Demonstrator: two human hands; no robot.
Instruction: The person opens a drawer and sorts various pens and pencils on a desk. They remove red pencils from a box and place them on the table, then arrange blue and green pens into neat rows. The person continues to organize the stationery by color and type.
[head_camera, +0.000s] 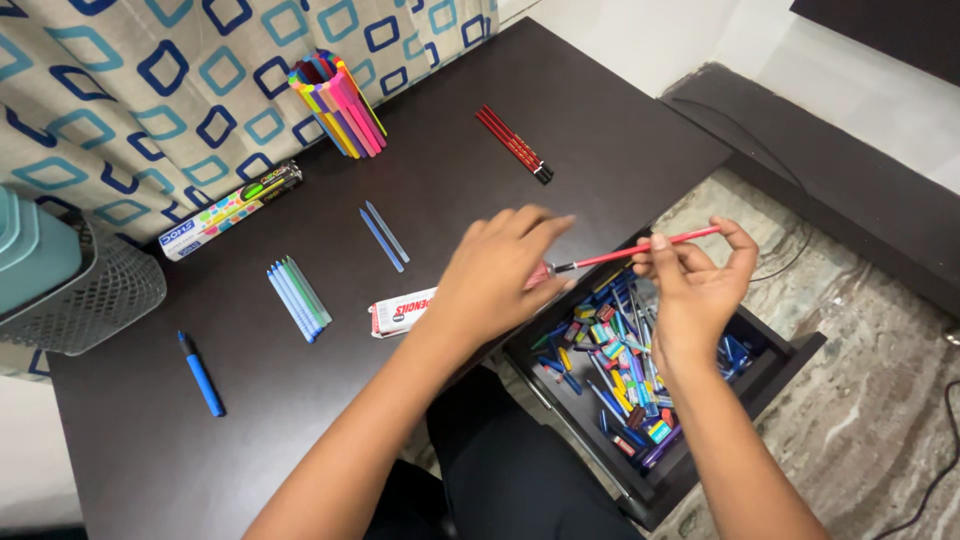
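My left hand (500, 275) and my right hand (695, 285) both hold one red pencil (630, 252), level, above an open dark drawer (770, 375). The left fingers pinch its dark-tipped left end; the right fingers hold the other end. The drawer is packed with several mixed pens and colourful erasers (620, 360). A white pencil box (400, 312) lies on the dark desk (450, 170), right under my left hand.
On the desk lie a bundle of red pencils (513, 143), two blue pens (383, 237), a group of blue and green pens (298, 297), a blue marker (202, 375), a long crayon box (230, 210), a cup of coloured pens (338, 103) and a mesh basket (95, 295).
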